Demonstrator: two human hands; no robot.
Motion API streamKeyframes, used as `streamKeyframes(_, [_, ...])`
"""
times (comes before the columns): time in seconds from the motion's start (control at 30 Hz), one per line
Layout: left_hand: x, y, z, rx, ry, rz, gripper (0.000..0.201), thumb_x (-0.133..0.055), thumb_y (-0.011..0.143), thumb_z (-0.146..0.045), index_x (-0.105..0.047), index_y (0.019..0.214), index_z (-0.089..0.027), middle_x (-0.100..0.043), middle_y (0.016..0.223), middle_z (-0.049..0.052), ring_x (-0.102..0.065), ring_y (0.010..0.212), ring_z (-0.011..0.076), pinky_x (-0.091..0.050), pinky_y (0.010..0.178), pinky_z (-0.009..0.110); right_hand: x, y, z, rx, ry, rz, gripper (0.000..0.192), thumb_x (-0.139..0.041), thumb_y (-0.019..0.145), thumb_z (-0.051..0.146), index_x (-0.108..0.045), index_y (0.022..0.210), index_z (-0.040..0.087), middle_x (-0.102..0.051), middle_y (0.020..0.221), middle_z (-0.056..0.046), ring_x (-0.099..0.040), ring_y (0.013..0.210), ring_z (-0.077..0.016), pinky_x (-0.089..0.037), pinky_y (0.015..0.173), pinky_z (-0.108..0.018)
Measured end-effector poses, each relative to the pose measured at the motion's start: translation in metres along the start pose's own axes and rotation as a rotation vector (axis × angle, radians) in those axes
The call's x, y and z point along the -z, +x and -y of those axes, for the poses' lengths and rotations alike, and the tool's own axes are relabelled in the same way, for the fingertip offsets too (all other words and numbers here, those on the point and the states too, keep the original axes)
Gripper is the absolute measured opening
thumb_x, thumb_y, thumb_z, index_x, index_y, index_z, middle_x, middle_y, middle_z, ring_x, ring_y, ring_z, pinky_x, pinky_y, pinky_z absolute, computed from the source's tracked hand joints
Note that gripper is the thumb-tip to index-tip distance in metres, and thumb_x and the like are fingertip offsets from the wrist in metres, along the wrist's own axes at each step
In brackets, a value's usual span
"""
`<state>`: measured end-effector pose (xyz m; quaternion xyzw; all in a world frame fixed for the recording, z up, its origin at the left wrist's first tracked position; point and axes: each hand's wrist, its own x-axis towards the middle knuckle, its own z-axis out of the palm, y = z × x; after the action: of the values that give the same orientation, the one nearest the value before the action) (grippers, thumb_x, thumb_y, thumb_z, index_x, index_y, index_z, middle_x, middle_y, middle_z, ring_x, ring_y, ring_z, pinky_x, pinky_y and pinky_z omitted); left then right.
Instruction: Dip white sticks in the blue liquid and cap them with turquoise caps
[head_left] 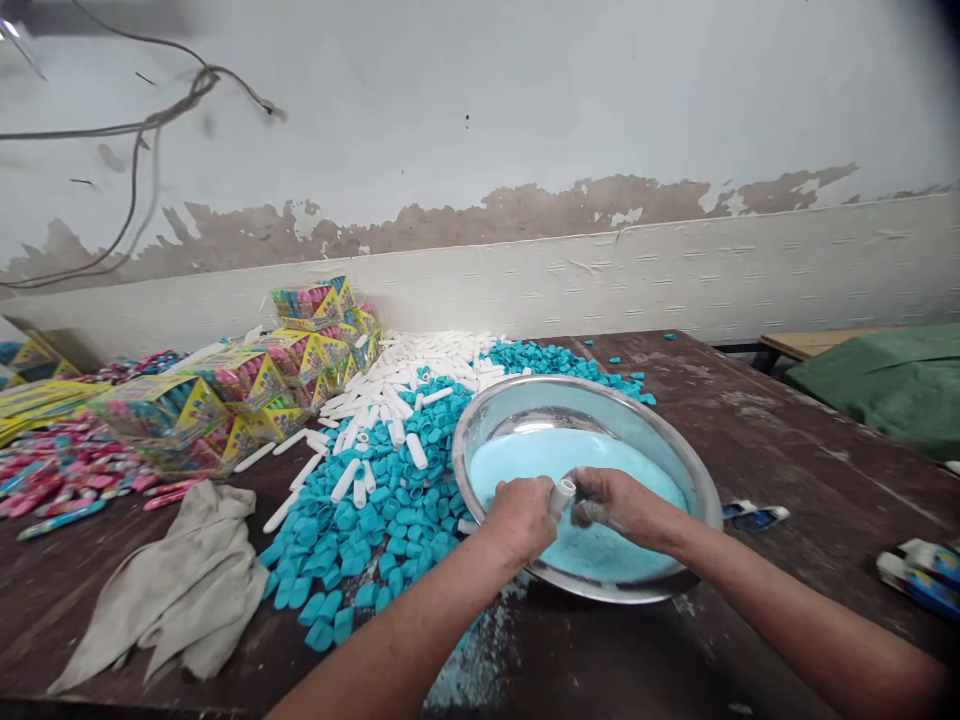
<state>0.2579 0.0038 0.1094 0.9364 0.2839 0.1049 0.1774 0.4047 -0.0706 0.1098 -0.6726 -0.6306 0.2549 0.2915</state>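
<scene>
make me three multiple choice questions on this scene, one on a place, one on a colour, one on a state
1. Where does the grey cloth lie?
A. left of the heap of caps
B. inside the bowl
C. on the green sheet

2. What colour are the caps heaped beside the metal bowl?
A. red
B. turquoise
C. black

3. How is the small white tube held?
A. lying loose on the table
B. between both hands over the bowl
C. tucked in the cloth

Answers:
1 A, the cloth is on the table left of the caps.
2 B, they are turquoise.
3 B, the left hand and the right hand meet on it above the pale blue powder.
</scene>
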Motion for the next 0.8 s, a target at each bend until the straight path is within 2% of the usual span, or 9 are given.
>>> streamKeyframes(0.1, [0.0, 0.0, 0.0, -0.04, 0.056, -0.021, 0.015, -0.048, 0.07, -0.012, -0.058, 0.08, -0.015, -0.064, 0.08, 0.014, -0.057, 0.082, 0.029, -0.03, 0.082, 0.046, -0.001, -0.007, -0.004, 0.125, -0.25, -0.149, 0.04, -0.041, 0.067, 0.009, -0.056, 0.103, 0.018, -0.062, 0.099, -0.008, -0.056, 0.094, -0.0197, -0.043, 0.082, -0.034])
streamKeyframes(0.27, [-0.001, -0.001, -0.003, -0.063, 0.101, 0.005, 0.015, -0.05, 0.065, -0.009, -0.06, 0.074, -0.013, -0.064, 0.072, 0.014, -0.058, 0.078, 0.0297, -0.028, 0.083, 0.049, -0.006, -0.014, -0.003, 0.119, -0.534, -0.106, 0.042, -0.036, 0.075, 0.008, -0.055, 0.112, 0.015, -0.063, 0.102, -0.012, -0.058, 0.093, -0.0234, -0.044, 0.079, -0.036])
streamKeyframes(0.37, [0.003, -0.002, 0.001, -0.043, 0.079, 0.025, 0.011, -0.053, 0.065, -0.012, -0.061, 0.073, -0.014, -0.064, 0.071, 0.012, -0.057, 0.08, 0.029, -0.028, 0.084, 0.047, -0.004, -0.013, -0.007, 0.154, -0.57, -0.066, 0.038, -0.042, 0.076, 0.013, -0.057, 0.111, 0.017, -0.063, 0.104, -0.01, -0.058, 0.094, -0.0237, -0.044, 0.081, -0.035])
streamKeyframes(0.47, [0.018, -0.009, 0.016, -0.012, 0.032, 0.015, 0.011, -0.053, 0.071, -0.019, -0.061, 0.079, -0.016, -0.065, 0.078, 0.01, -0.056, 0.085, 0.0271, -0.031, 0.084, 0.042, 0.002, -0.008, -0.012, 0.212, -0.585, -0.205, 0.034, -0.046, 0.081, 0.03, -0.058, 0.11, 0.016, -0.063, 0.103, -0.012, -0.057, 0.094, -0.027, -0.043, 0.081, -0.039])
streamKeyframes(0.53, [0.032, -0.021, 0.032, 0.002, -0.09, -0.065, 0.015, -0.051, 0.076, -0.024, -0.061, 0.084, -0.017, -0.064, 0.085, 0.008, -0.055, 0.086, 0.024, -0.036, 0.079, 0.036, 0.003, -0.007, -0.011, 0.223, -0.593, -0.241, 0.032, -0.045, 0.082, 0.036, -0.063, 0.1, 0.017, -0.065, 0.096, -0.011, -0.06, 0.087, -0.027, -0.045, 0.076, -0.039])
streamKeyframes(0.6, [0.047, -0.041, 0.049, 0.014, -0.345, -0.183, 0.018, -0.052, 0.076, -0.026, -0.06, 0.089, -0.017, -0.064, 0.088, 0.006, -0.055, 0.085, 0.0208, -0.039, 0.074, 0.031, -0.001, -0.01, -0.001, 0.233, -0.569, -0.291, 0.028, -0.043, 0.083, 0.037, -0.064, 0.092, 0.02, -0.065, 0.094, -0.009, -0.062, 0.078, -0.0238, -0.047, 0.067, -0.035])
streamKeyframes(0.7, [0.062, -0.079, 0.075, 0.1, -0.825, -0.284, 0.026, -0.057, 0.071, -0.024, -0.057, 0.095, -0.015, -0.063, 0.086, 0.004, -0.057, 0.079, 0.0177, -0.042, 0.069, 0.026, -0.02, -0.025, 0.029, 0.293, -0.459, -0.448, 0.024, -0.044, 0.084, 0.033, -0.059, 0.1, 0.023, -0.062, 0.099, -0.007, -0.062, 0.077, -0.0201, -0.047, 0.064, -0.03])
streamKeyframes(0.77, [0.063, -0.108, 0.093, 0.204, -1.033, -0.294, 0.024, -0.059, 0.07, -0.024, -0.055, 0.092, -0.014, -0.063, 0.08, 0.004, -0.057, 0.071, 0.0153, -0.043, 0.062, 0.024, -0.04, -0.037, 0.051, 0.381, -0.359, -0.431, 0.021, -0.044, 0.084, 0.029, -0.057, 0.101, 0.026, -0.063, 0.095, -0.006, -0.061, 0.082, -0.0192, -0.048, 0.069, -0.029])
streamKeyframes(0.8, [0.061, -0.122, 0.101, 0.251, -1.091, -0.296, 0.021, -0.059, 0.07, -0.025, -0.055, 0.088, -0.014, -0.062, 0.077, 0.004, -0.056, 0.066, 0.014, -0.043, 0.059, 0.024, -0.052, -0.041, 0.061, 0.425, -0.316, -0.372, 0.02, -0.044, 0.084, 0.026, -0.057, 0.1, 0.027, -0.064, 0.093, -0.005, -0.062, 0.082, -0.0183, -0.048, 0.069, -0.028])
